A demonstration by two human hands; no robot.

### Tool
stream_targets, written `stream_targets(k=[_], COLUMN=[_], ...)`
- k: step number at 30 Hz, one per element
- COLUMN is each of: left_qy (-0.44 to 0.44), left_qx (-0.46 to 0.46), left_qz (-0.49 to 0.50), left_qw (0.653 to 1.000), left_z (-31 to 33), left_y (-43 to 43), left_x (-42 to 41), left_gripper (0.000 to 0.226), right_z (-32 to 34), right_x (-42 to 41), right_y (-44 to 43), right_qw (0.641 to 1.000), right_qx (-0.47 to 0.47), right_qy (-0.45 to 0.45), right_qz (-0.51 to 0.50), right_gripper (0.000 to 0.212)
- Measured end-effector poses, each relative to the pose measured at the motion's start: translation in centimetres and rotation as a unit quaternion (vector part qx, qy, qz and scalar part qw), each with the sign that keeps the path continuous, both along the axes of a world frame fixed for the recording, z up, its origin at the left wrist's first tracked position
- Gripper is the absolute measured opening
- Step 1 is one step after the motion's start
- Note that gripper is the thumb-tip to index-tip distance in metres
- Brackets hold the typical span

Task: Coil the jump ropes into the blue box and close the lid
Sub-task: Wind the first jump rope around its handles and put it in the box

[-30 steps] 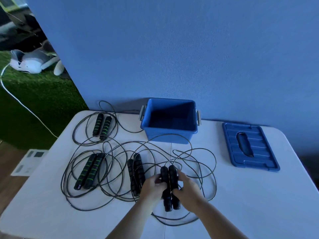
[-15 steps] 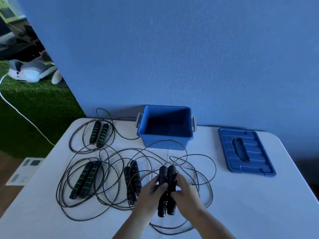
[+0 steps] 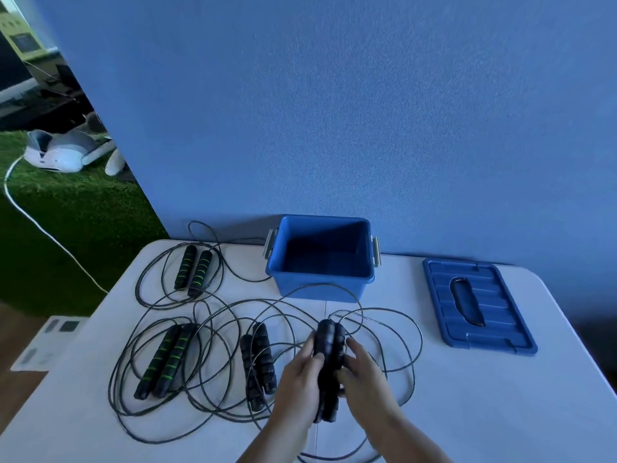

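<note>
altogether four jump ropes (image 3: 329, 342), one box (image 3: 320, 289)

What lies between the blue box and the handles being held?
Black rope loops cross the white table between blue box and handles; head view.

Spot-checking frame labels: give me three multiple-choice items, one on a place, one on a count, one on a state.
1. Where is the lid relative to the blue box? A on it; B left of it; C on the table, right of it.
2. Green-striped handle pairs? A one; B two; C four.
3. The box is: A open, empty; B open, holding a rope; C shut.
C: lid lies flat beside the box. B: two striped pairs at left. A: bare floor shows.
</note>
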State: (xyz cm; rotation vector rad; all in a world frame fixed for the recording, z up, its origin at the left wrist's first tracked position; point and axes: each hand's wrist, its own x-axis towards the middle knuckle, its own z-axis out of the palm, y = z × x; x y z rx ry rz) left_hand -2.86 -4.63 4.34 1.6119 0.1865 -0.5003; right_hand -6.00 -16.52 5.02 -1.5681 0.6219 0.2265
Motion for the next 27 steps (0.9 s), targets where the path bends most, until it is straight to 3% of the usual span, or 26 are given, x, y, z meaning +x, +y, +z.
stream_targets(k=[3, 7, 12, 14, 16, 22, 27], left_qy=[-0.042, -0.115, -0.214, -0.253, -0.289, -0.391, -0.406], left_qx=[0.045, 0.101, 0.197, 0.207, 0.226, 0.279, 0.287], left_qz=[-0.04, -0.071, -0.057, -0.073, -0.08, -0.097, -0.113], left_qw=[0.997, 0.986, 0.955, 0.942, 0.927, 0.872, 0.86], left_z=[0.1, 0.7, 2.6, 3.0, 2.6, 1.4, 2.2], left_y=[-0.8, -2.3, -2.6, -2.3, -2.2, -1.6, -1.4], left_x=[-0.5, -2.0, -2.9, -3.3, -3.6, -4.0, -4.2], left_gripper=[0.038, 0.05, 0.046, 0.062, 0.067, 0.05, 0.049], right_z=[1.2, 2.5, 3.8, 3.7, 3.8, 4.1, 4.6], right_x=[0.1, 0.3, 0.6, 0.6, 0.5, 0.0, -0.5], right_y=[0.3, 0.5, 0.3, 0.1, -0.1, -0.3, -0.4], right_qw=[0.99, 0.955, 0.884, 0.87, 0.866, 0.883, 0.909], right_qx=[0.122, 0.251, 0.402, 0.434, 0.451, 0.423, 0.375], right_qy=[0.022, 0.036, 0.06, 0.053, 0.045, 0.04, 0.021], right_qz=[-0.069, -0.151, -0.229, -0.228, -0.211, -0.201, -0.183], right_gripper=[0.028, 0.049, 0.061, 0.076, 0.087, 0.094, 0.065])
